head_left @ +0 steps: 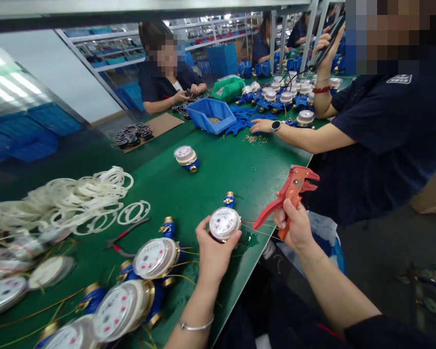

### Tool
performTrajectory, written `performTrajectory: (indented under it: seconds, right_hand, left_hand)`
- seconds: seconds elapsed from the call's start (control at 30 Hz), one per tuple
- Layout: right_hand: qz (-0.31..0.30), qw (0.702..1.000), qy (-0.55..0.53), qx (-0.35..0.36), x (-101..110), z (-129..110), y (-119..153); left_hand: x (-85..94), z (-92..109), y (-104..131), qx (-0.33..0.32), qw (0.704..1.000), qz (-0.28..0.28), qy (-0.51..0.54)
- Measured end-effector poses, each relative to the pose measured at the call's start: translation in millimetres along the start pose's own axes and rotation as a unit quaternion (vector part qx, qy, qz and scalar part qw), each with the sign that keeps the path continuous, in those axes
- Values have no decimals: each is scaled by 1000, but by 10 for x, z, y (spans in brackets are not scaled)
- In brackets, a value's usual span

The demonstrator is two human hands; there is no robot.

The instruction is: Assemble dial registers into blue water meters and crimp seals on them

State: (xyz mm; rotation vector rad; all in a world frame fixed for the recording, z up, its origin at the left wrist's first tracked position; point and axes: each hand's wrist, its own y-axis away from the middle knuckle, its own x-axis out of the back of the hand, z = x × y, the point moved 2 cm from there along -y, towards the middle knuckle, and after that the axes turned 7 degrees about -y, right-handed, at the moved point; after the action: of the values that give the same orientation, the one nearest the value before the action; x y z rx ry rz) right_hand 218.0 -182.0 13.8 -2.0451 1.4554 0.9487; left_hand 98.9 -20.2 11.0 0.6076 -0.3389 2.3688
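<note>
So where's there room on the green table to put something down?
There's a bare stretch of green table between the lone meter, the blue bin and the meter in the left hand. Between the lone meter and white rings is a smaller patch. The near left is crowded with other meters; so is the far end.

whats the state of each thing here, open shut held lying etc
Round white-dialled meter with blue-and-brass fitting: dial facing up, held by left hand
Red-and-orange wire stripper: jaws open, handles spread, gripped in right hand
Pliers with black-and-red handles: lying on green tabletop, handles apart
Blue plastic bin: open-topped, small pieces inside
Pale white rings: loosely heaped
</note>
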Motion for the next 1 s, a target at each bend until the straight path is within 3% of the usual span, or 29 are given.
performTrajectory:
  seconds: [0.13,0.23,0.43,0.57,0.63,0.8,0.9,1.0]
  right_hand:
    - [13,1000,-12,16,-58,36,-43]
    - [15,1000,-11,21,-84,54,-21]
    - [1,991,121,64,-275,-68,-68]
    - [-11,954,278,113,-566,-191,-117]
    - [-36,935,318,153,-692,-182,-125]
    - [-101,894,384,206,-848,-34,-138]
    - [-82,878,397,255,-904,-67,-145]
    - [-77,860,463,200,-932,-98,-181]
  left_hand:
    - [-72,65,100,6,997,69,-25]
    - [-82,123,133,4,997,62,-43]
    - [24,73,28,-45,999,-17,-23]
    - [142,-41,-148,-96,984,-139,50]
    - [197,-75,-207,-108,977,-171,62]
    - [244,-92,-226,-123,969,-202,74]
    - [246,-114,-212,-126,965,-215,81]
    - [256,-154,-207,-125,963,-219,91]
